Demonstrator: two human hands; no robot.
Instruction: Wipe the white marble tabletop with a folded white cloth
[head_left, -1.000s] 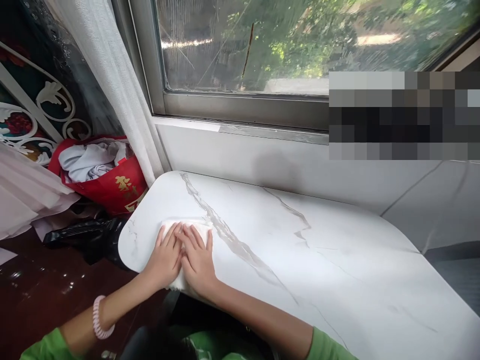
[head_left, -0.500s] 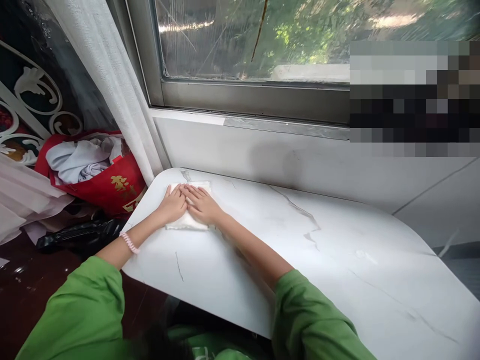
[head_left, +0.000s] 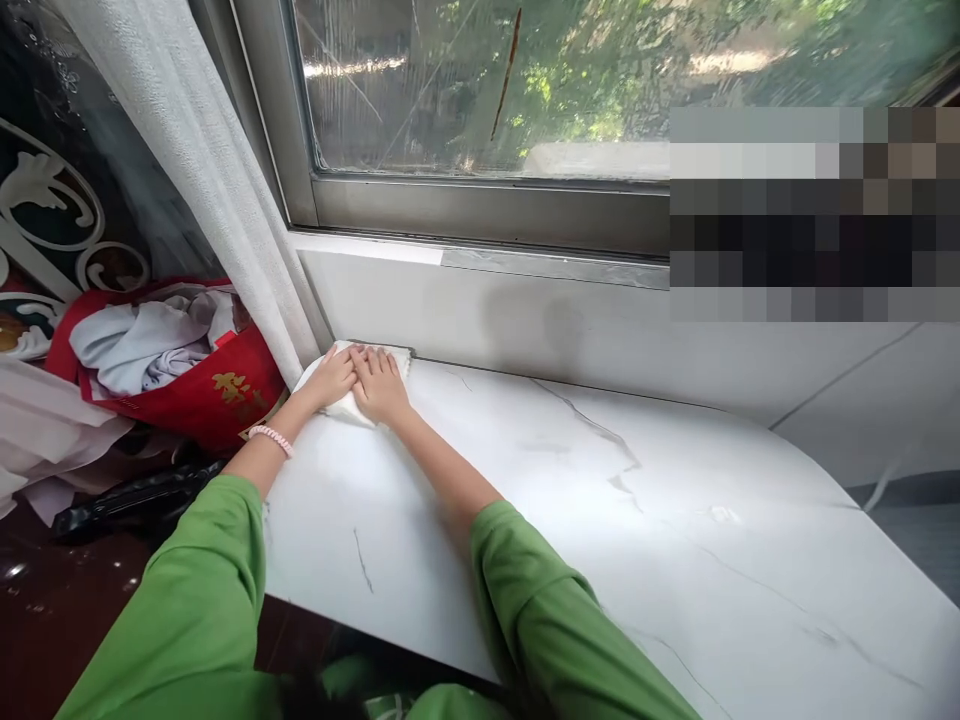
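My left hand [head_left: 328, 379] and my right hand [head_left: 379, 383] lie flat side by side, fingers stretched out, pressing a folded white cloth [head_left: 346, 404] onto the white marble table top [head_left: 570, 500]. The cloth sits at the table's far left corner, right against the wall below the window. Both arms are stretched forward in green sleeves, and a pink coil band circles my left wrist. Most of the cloth is hidden under my palms.
A white curtain [head_left: 210, 190] hangs just left of the hands. A red bag [head_left: 217, 390] stuffed with pale cloth stands on the dark floor beside the table, with black plastic [head_left: 127, 505] before it. The window frame [head_left: 480, 215] runs behind the table.
Both hands have slid the cloth away from me, from the table's near left edge up to its far left corner by the wall and curtain.
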